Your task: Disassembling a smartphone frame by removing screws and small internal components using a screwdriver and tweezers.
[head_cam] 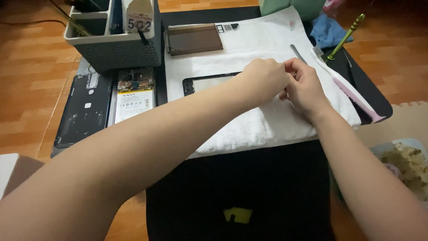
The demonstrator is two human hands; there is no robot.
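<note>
My hands, left (263, 80) and right (305, 89), meet pinched over the towel (267, 40), perhaps gripping something small; phone frame (203, 84) beneath my left.

Phone frame (205, 83): right part hidden under the left hand (263, 79) and forearm; whatever the fingers (290, 73) of the two hands pinch between them is too small to tell, and the right hand (307, 91) covers the lower end of the metal tweezers (298, 53). Grey basket (116, 49): top cut off by the upper edge, contents only partly seen. Green box (292, 8) at the top and bowl (401, 149) at the right: both cut off by the picture's edges.
</note>
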